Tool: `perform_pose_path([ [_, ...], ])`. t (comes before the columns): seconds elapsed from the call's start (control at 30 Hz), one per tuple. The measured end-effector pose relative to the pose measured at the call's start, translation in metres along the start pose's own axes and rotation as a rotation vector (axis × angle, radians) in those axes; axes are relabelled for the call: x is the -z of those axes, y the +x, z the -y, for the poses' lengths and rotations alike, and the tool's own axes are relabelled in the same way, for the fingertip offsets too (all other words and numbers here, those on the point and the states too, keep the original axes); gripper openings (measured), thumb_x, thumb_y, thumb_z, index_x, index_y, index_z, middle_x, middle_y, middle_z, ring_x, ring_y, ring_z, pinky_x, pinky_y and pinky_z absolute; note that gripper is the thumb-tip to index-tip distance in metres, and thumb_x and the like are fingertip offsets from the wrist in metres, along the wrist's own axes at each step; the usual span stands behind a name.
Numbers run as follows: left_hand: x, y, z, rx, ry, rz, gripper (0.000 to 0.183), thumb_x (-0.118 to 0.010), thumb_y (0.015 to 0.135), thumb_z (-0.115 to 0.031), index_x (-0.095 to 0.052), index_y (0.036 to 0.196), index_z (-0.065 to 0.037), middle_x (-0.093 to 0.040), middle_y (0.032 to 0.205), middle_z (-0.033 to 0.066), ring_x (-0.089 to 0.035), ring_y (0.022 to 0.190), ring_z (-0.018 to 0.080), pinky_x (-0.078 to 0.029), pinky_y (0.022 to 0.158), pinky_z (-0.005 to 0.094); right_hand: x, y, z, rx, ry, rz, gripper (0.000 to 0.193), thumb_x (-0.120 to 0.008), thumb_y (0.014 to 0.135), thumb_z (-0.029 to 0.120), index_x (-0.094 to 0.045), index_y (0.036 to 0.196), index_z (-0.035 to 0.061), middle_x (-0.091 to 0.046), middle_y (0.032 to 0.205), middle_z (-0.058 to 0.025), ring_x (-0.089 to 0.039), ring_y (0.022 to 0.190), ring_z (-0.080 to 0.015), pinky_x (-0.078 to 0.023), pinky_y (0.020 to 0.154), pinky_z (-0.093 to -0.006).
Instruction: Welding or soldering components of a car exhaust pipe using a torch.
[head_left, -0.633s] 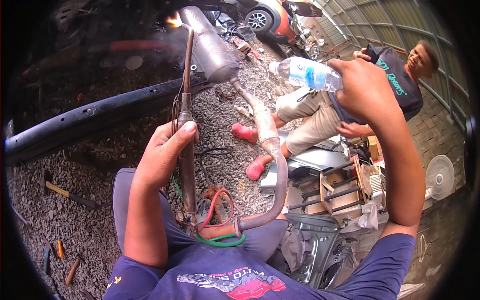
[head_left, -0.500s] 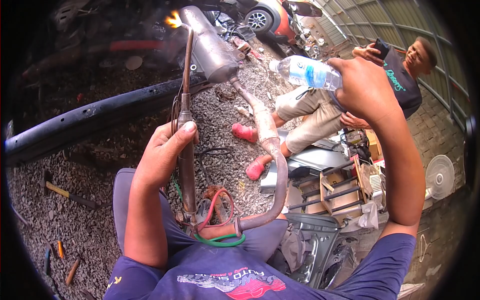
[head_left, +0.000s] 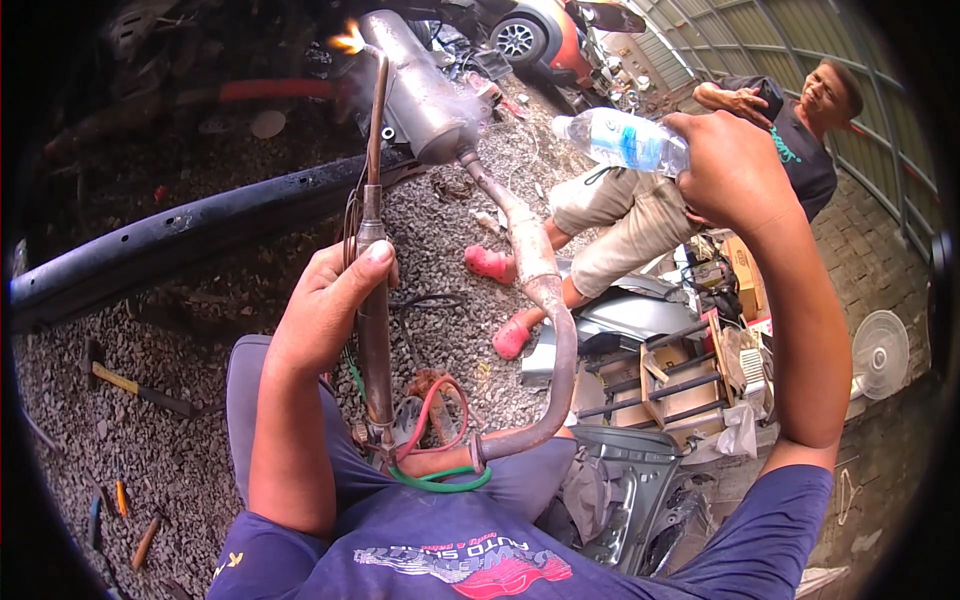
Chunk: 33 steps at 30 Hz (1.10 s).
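A gas torch [head_left: 375,345] is held upright in front of the lap, its barrel clamped between the thumb and fingers of the left hand [head_left: 325,300]. A flame [head_left: 348,40] is given off at its bent tip, beside the far end of a grey muffler [head_left: 425,95]; whether the muffler is touched by the tip cannot be told. Pale haze is seen around the muffler, and a curved exhaust pipe [head_left: 535,260] is joined to its near end. A clear plastic bottle [head_left: 625,140] is gripped near its base by the right hand [head_left: 735,170], tilted nearly level, with the cap pointing left, well apart from the torch. Printing is borne by the bottle's blue-and-white label, the dark blue shirt [head_left: 420,545] and, in turquoise, the shirt of a co-worker [head_left: 820,150], partly covered by the right hand. Gravel [head_left: 440,240] is exposed between torch and pipe. The muffler's left side is bordered by a dark metal beam [head_left: 190,222]. The right hand's fingertips are hidden; the upper left is lost in shadow, and an orange car [head_left: 570,45] is cut off at the top.
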<state>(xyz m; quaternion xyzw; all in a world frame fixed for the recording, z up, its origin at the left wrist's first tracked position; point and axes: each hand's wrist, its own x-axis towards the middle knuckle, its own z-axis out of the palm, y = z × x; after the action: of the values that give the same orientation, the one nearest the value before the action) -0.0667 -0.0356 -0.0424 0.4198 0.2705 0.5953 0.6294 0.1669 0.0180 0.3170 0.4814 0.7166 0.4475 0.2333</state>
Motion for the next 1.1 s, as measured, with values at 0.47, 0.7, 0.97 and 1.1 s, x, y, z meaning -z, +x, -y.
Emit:
perform_pose_path([
  [0.47,0.002,-0.002,0.000,0.007,-0.028,0.006,0.043,-0.070,0.111,-0.043,-0.073,0.123,-0.002,-0.068,0.094,-0.0013,-0.059,0.085,0.0077,-0.047,0.078,0.0269,0.006,-0.004,0.004,0.045,0.003,-0.097,0.035,-0.074,0.077,0.006,-0.083,0.111,0.0051,-0.081,0.097,-0.0224,-0.080,0.100,-0.0408,-0.063,0.094,-0.0507],
  [0.7,0.004,0.000,0.000,0.026,-0.041,0.004,0.043,-0.070,0.111,-0.042,-0.072,0.125,-0.002,-0.068,0.096,-0.0013,-0.059,0.086,0.0075,-0.047,0.078,0.0268,0.012,-0.002,0.011,0.026,0.029,-0.048,0.040,-0.074,0.078,0.006,-0.082,0.117,0.0053,-0.081,0.102,-0.0218,-0.079,0.104,-0.0399,-0.062,0.097,-0.0496],
  [0.97,0.003,-0.001,0.001,0.026,-0.044,0.003,0.044,-0.071,0.110,-0.041,-0.071,0.127,-0.001,-0.069,0.097,-0.0008,-0.060,0.087,0.0078,-0.047,0.080,0.0266,0.012,-0.007,0.016,0.068,0.048,-0.058,0.039,-0.075,0.081,0.007,-0.082,0.119,0.0062,-0.081,0.104,-0.0211,-0.079,0.105,-0.0388,-0.062,0.097,-0.0495],
  [1.1,0.003,-0.001,0.001,0.028,-0.049,-0.001,0.043,-0.071,0.110,-0.041,-0.072,0.126,-0.001,-0.070,0.097,-0.0003,-0.060,0.088,0.0080,-0.048,0.080,0.0268,0.013,-0.007,0.018,0.069,0.036,-0.044,0.038,-0.076,0.081,0.008,-0.082,0.118,0.0059,-0.081,0.104,-0.0205,-0.079,0.104,-0.0388,-0.062,0.097,-0.0490],
])
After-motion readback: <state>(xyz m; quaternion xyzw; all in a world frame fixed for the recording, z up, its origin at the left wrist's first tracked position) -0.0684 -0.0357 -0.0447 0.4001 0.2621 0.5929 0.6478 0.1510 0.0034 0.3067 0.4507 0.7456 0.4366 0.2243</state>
